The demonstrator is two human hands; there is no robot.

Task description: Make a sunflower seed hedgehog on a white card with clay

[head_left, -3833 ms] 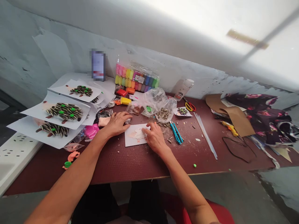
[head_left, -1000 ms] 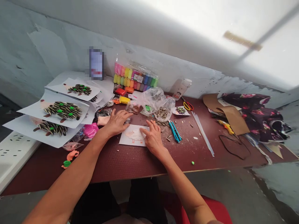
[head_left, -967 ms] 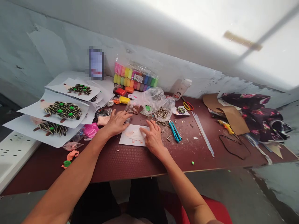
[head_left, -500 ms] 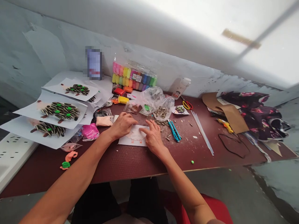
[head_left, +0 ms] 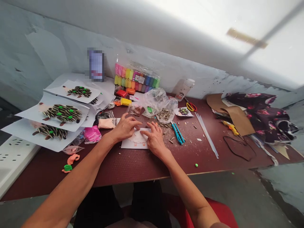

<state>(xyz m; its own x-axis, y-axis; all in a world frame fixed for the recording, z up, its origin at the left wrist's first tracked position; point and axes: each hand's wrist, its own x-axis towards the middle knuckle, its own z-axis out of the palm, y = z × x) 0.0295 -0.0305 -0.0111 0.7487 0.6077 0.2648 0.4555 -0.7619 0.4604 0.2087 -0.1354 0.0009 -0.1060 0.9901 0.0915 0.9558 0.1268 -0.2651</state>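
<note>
Drawn-on paper [head_left: 137, 139] is lying mid-frame, likely light, bendy, easily creased, best held by edges; left hand [head_left: 126, 127] is resting bent-fingered over it, can't tell if pinching, right hand [head_left: 155, 136] is resting spread-fingered, gripping nothing visible.

Dark red table [head_left: 133, 167]: white paper [head_left: 136, 139], blue cutter [head_left: 178, 133], scissors [head_left: 190, 106].

A white bottle [head_left: 185, 90] stands by the wall [head_left: 206, 77] near red and yellow scissors [head_left: 191, 106], and to the right lie clear sticks [head_left: 207, 136], a yellow glue gun [head_left: 232, 128], brown paper [head_left: 241, 120] and a dark flowery cloth [head_left: 262, 112].
</note>
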